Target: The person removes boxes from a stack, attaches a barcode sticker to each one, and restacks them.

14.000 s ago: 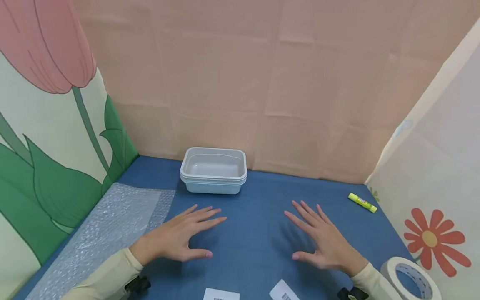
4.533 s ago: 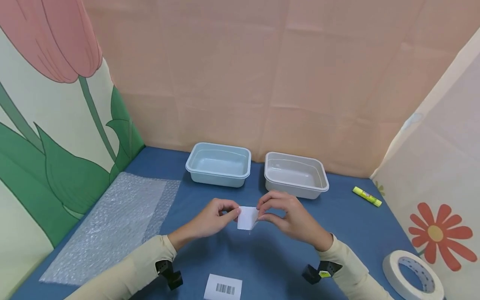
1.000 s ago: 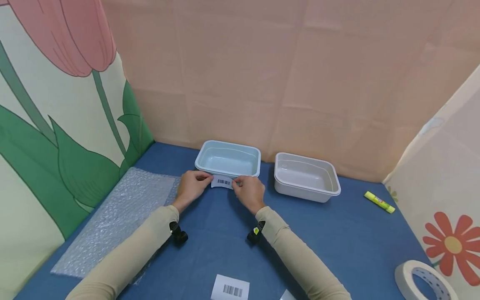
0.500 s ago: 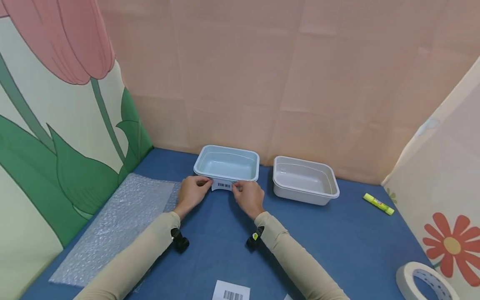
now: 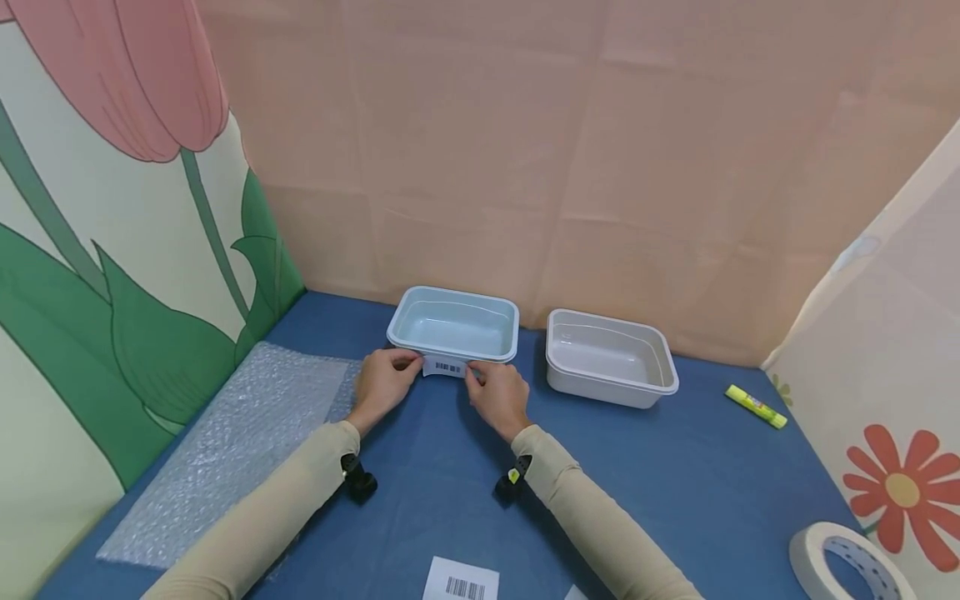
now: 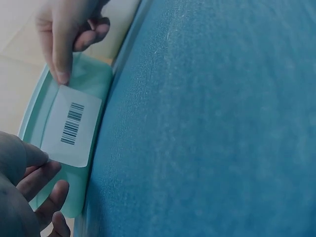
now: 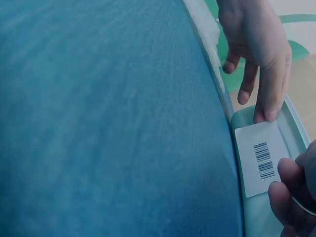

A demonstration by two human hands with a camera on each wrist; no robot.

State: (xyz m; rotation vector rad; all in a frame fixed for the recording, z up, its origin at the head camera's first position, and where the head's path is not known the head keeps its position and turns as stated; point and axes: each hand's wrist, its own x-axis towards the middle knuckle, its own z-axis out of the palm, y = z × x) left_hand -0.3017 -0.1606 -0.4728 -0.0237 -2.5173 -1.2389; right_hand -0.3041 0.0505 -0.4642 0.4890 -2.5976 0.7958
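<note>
A white barcode label [image 5: 444,367] lies upright against the front wall of the light blue plastic tub [image 5: 456,302], just below its rim. By the label's left end, my left hand [image 5: 381,386] pinches it between thumb and finger. My right hand [image 5: 501,396] pinches the opposite end. The left wrist view shows the label [image 6: 74,127] spread on the tub's side, with its lower edge standing slightly off the wall. To the right is a grey plastic tub [image 5: 603,392], which neither hand touches.
Another barcode label [image 5: 461,581] lies at the front of the blue table, with the corner of one more label [image 5: 575,593] nearby. Bubble wrap [image 5: 232,458] covers the left side. A yellow-green glue stick [image 5: 756,407] and a tape roll [image 5: 804,557] lie on the right.
Earlier the tubs were stacked; they now stand side by side. A label was picked up and brought to the blue tub. Over the last second it moved flush against the tub's front.
</note>
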